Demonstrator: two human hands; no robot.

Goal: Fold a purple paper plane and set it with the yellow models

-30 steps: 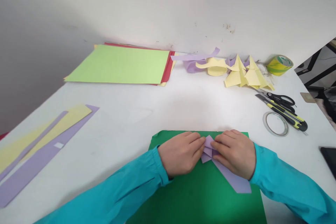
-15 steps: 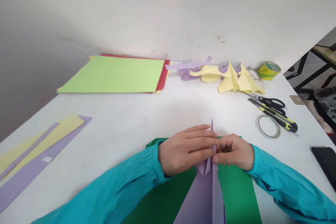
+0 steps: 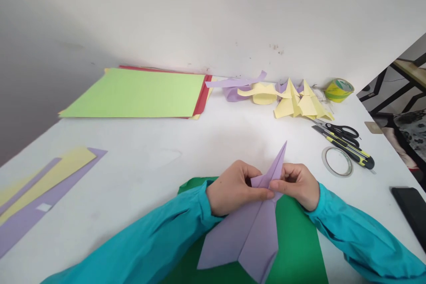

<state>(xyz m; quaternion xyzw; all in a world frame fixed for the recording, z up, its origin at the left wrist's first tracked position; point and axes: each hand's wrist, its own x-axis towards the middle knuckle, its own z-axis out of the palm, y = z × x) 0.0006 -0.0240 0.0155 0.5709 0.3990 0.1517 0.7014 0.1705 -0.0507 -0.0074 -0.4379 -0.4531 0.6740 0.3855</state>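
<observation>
A folded purple paper plane (image 3: pixel 256 226) is held in both hands over a green sheet (image 3: pixel 297 239). Its narrow pointed nose slants up and to the right, and its wings spread towards me. My left hand (image 3: pixel 234 187) pinches the plane's left side just behind the nose, thumb on top and fingers curled underneath. On the opposite side my right hand (image 3: pixel 297 184) pinches the paper, its thumb pressed near the centre fold. The two thumbs almost meet at the fold. The fingertips beneath the paper are hidden.
Stacked coloured sheets (image 3: pixel 133 95) lie at the back left, paper strips (image 3: pixel 49 186) at the left. Along the wall are curled strips (image 3: pixel 262 93), yellow folded planes (image 3: pixel 299 102) and yellow tape (image 3: pixel 339 89). Scissors (image 3: pixel 342 131), a utility knife (image 3: pixel 349 148), clear tape (image 3: pixel 337 162) and a black phone-like object (image 3: pixel 411 213) sit right.
The plane has turned from edge-on to opened out, its nose tilting right and its wings spread. My left hand has gone from lying flat against it to pinching its side.
</observation>
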